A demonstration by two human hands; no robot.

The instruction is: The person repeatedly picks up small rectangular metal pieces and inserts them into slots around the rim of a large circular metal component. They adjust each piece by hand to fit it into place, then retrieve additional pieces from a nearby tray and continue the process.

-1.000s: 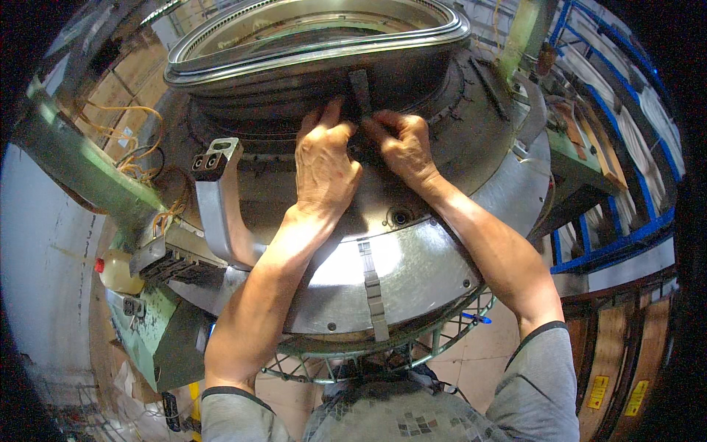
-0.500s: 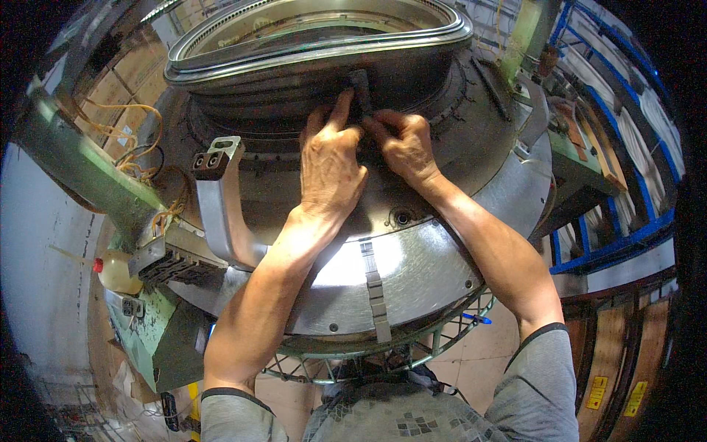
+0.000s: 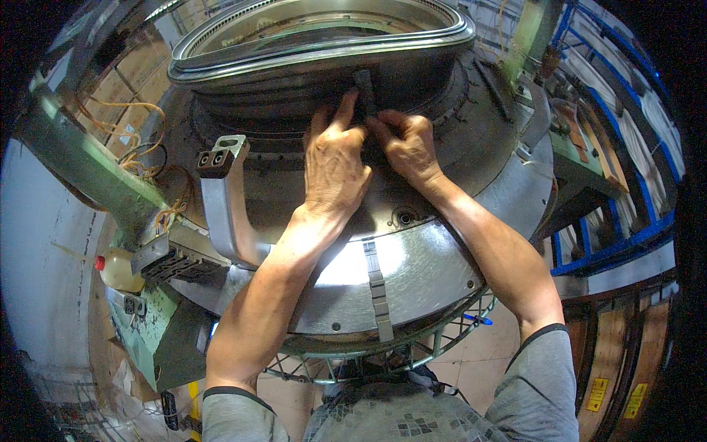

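Both of my hands work close together at the front of a dark cylinder wall (image 3: 272, 99) on a large round machine. A narrow dark strip (image 3: 363, 82) stands upright against that wall. My left hand (image 3: 335, 166) reaches up beside it, index finger extended toward the strip and the other fingers bent; what its thumb side grips is hidden in shadow. My right hand (image 3: 409, 147) is closed in a pinch at the strip's lower end, its remaining fingers curled. Above the hands curves the cylinder's shiny metal rim (image 3: 324, 57).
A metal bracket (image 3: 227, 199) rises left of my left forearm. The polished ring plate (image 3: 427, 280) carries a segmented metal strip (image 3: 377, 291). Green machine arms (image 3: 88, 158) flank the left side, with a yellowish bottle (image 3: 121, 270) below. A blue rack (image 3: 618, 239) stands at right.
My hands keep nearly the same place and grip at the strip. The whole view has shifted very slightly.
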